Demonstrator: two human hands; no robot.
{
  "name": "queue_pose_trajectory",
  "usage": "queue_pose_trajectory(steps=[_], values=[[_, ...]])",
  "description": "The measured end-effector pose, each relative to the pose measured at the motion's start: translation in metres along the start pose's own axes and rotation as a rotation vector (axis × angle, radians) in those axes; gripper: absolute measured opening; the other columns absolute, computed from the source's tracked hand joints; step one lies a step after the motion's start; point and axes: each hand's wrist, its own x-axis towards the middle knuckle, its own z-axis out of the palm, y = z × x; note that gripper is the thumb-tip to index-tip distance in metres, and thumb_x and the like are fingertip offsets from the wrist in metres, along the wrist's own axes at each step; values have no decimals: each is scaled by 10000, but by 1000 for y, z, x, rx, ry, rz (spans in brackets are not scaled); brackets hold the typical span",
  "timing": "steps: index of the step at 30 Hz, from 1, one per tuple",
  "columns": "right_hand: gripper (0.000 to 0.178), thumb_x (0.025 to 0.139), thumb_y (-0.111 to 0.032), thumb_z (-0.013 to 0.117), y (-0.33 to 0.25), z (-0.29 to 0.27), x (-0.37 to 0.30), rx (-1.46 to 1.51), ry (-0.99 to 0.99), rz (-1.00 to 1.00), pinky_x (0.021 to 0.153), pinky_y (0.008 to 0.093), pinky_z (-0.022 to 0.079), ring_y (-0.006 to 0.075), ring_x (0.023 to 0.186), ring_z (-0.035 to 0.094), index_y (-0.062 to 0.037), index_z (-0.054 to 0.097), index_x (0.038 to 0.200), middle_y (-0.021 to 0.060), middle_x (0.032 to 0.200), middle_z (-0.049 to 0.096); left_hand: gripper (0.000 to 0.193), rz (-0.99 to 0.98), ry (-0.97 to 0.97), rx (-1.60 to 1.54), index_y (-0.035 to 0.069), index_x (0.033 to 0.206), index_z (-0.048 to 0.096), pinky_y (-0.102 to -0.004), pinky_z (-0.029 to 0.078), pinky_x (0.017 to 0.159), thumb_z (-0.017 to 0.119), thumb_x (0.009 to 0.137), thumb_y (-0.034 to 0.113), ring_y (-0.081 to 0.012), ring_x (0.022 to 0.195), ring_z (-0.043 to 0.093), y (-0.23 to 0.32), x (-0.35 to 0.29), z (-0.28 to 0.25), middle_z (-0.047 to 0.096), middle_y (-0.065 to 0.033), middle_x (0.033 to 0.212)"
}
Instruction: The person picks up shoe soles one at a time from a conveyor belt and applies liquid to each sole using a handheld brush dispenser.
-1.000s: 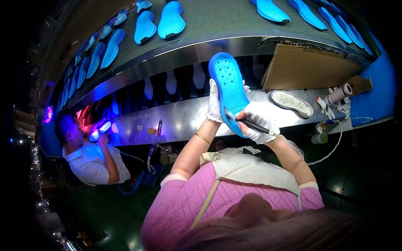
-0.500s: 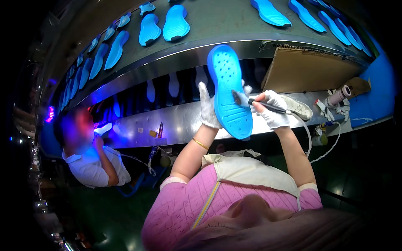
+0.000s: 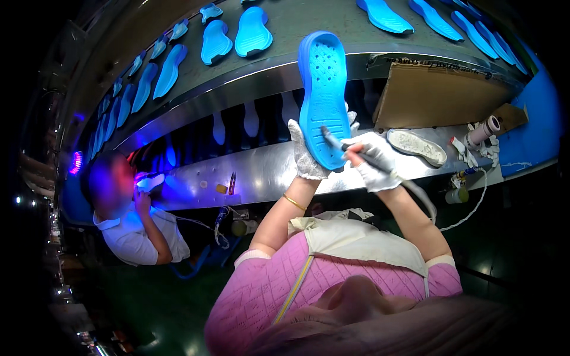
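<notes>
A blue shoe sole [image 3: 325,101] with holes near its far end is held up in front of me. My left hand [image 3: 304,155], in a white glove, grips it from beneath, thumb along its left edge and fingertips showing past the right edge. My right hand [image 3: 375,160], gloved with bare fingertips showing, is closed round the handle of a brush [image 3: 336,140]. The brush's dark bristles touch the ridged near part of the sole, and a pale cord or tube runs back from the handle.
Several blue soles [image 3: 253,32] lie on the dark conveyor belt [image 3: 309,15]. A metal ledge [image 3: 255,172] carries a pale shoe-shaped piece [image 3: 417,147]. Cardboard [image 3: 442,98] leans at right, near a pinkish roll [image 3: 484,132] and gloves. A co-worker [image 3: 139,231] sits at left, holding a sole.
The sole has moved up and away from me. The brush has shifted from the sole's middle to its near ridged part. Soles on the belt have moved slightly right.
</notes>
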Motion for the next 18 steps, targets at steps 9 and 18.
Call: queue_pose_trajectory(steps=[9,18], values=[[98,785,36,646,7,0,-1,161,-53,189,668,253,518,145,771,633,-7,617,868,124,957,651,973,27,-67,-136,38,1415,251,-521,289,1070,440,762,734,-393,1246,395,14,7,-1,357,-220,1390],[77,782,17,651,7,-13,10,105,-177,210,719,269,515,146,751,626,3,608,843,145,949,649,971,-73,-133,-160,43,1422,237,-500,282,1087,490,756,704,-401,1254,388,25,18,-3,350,-232,1391]])
